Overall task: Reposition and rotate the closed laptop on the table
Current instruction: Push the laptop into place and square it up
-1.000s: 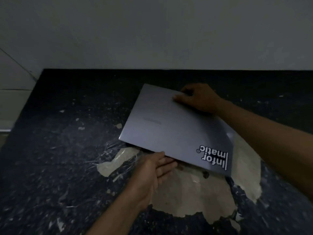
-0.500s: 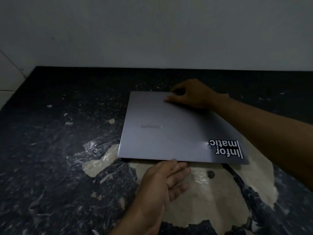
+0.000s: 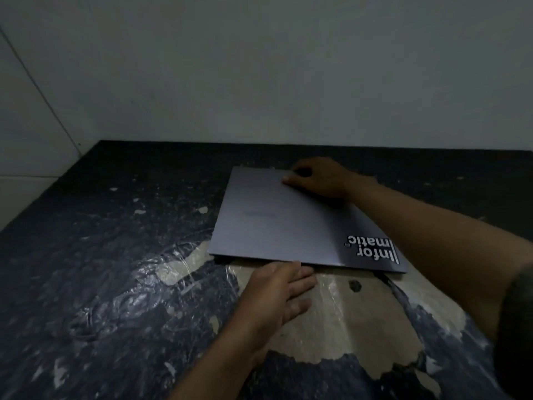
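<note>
A closed grey laptop with a black-and-white sticker on its near right corner lies nearly flat on the dark table, its long edges running roughly left to right. My right hand grips its far edge, thumb on the lid and fingers curled over the back. My left hand rests at the near edge, fingers flat and together, with the tips against or just under that edge.
The table's dark covering is torn, leaving a large pale bare patch under and in front of the laptop, covered with crinkled clear film. A grey wall stands close behind the table. The table's left edge runs diagonally.
The laptop turned from a diagonal, lifted pose to lie square and almost flat on the table. My left hand came out from under its near edge and flattened.
</note>
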